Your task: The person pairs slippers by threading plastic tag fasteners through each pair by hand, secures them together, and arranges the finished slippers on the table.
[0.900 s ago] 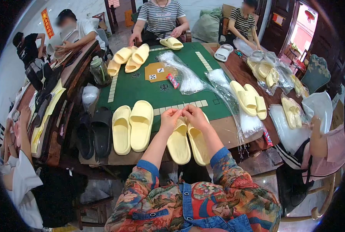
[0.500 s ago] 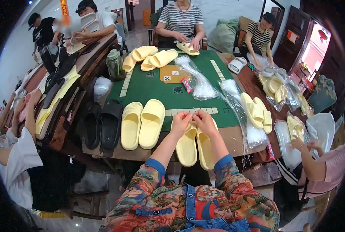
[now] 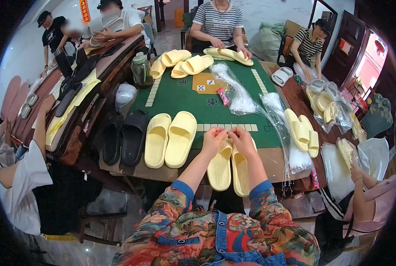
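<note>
Left hand (image 3: 212, 136) and right hand (image 3: 242, 136) both pinched on toe ends of yellow slipper pair (image 3: 230, 167), heels overhanging near table edge (image 3: 162, 174), second yellow pair (image 3: 170, 139) just left, clear bags (image 3: 291, 150) crowding right.

This is looking like a small home workshop for packing footwear. Several people are sitting around a green game surface (image 3: 251, 88), pairs of yellow slippers (image 3: 169, 139) are lying everywhere, and clear plastic bags (image 3: 240, 95) are piling at the right.
</note>
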`<state>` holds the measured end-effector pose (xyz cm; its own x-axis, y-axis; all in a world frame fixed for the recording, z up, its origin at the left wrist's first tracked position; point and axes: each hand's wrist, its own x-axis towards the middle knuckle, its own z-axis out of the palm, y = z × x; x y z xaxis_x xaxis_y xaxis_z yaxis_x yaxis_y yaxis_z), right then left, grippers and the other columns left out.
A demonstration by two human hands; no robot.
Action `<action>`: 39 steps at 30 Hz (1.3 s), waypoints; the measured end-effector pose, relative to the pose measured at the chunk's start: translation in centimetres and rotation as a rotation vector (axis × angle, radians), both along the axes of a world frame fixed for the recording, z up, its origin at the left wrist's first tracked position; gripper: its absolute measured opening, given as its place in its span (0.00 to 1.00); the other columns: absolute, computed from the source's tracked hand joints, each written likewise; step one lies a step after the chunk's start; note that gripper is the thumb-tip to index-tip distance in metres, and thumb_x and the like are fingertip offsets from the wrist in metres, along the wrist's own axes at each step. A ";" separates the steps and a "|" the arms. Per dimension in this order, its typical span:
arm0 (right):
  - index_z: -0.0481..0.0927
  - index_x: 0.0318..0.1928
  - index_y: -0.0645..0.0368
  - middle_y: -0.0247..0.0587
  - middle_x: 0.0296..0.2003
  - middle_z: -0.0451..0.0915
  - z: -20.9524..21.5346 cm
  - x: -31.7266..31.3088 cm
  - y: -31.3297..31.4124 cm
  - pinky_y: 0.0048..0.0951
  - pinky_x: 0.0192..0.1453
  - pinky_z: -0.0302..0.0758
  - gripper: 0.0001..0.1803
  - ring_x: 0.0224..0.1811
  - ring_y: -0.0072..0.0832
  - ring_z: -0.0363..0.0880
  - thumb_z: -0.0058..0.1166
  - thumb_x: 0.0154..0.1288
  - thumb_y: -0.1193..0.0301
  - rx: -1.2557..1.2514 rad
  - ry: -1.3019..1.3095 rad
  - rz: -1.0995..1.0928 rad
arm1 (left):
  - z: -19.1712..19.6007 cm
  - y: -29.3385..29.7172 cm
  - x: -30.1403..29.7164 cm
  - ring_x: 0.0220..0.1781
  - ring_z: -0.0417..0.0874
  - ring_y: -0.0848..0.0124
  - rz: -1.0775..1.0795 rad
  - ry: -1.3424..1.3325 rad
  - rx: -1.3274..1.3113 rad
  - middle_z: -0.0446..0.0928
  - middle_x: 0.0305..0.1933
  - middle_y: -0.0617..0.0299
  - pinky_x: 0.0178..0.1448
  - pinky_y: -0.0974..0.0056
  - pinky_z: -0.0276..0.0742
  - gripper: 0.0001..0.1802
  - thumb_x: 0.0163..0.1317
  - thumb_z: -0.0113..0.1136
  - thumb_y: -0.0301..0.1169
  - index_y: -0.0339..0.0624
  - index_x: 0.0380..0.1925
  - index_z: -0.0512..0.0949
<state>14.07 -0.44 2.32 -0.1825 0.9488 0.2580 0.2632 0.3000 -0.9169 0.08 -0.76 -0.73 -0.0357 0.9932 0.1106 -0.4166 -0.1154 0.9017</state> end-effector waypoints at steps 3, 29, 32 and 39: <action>0.76 0.33 0.64 0.37 0.23 0.77 0.5 -0.2 -0.6 0.22 0.31 0.70 0.06 0.25 0.20 0.74 0.53 0.60 0.72 0.028 -0.028 -0.018 | -0.3 0.0 0.2 0.32 0.75 0.79 0.028 0.020 0.009 0.76 0.30 0.65 0.37 0.73 0.71 0.06 0.57 0.59 0.28 0.37 0.32 0.75; 0.76 0.32 0.63 0.32 0.17 0.72 1.0 -0.4 -1.2 0.20 0.22 0.63 0.08 0.19 0.14 0.65 0.54 0.58 0.69 0.092 -0.127 -0.068 | -1.4 0.2 0.2 0.33 0.69 0.80 0.045 0.173 0.087 0.70 0.31 0.67 0.37 0.74 0.66 0.09 0.64 0.48 0.33 0.38 0.34 0.71; 0.76 0.32 0.62 0.30 0.17 0.72 0.6 -0.4 -1.0 0.20 0.23 0.62 0.08 0.19 0.14 0.64 0.54 0.59 0.70 0.107 -0.116 -0.054 | -1.4 0.0 0.1 0.32 0.69 0.80 0.003 0.226 0.101 0.70 0.30 0.67 0.37 0.74 0.66 0.08 0.64 0.49 0.32 0.38 0.34 0.71; 0.77 0.32 0.62 0.26 0.18 0.71 0.1 -0.3 -0.6 0.19 0.23 0.61 0.07 0.20 0.13 0.63 0.54 0.60 0.70 0.043 -0.035 -0.070 | -0.7 -0.3 0.5 0.30 0.70 0.82 0.009 -0.106 0.043 0.71 0.29 0.69 0.35 0.76 0.66 0.06 0.62 0.53 0.30 0.40 0.33 0.72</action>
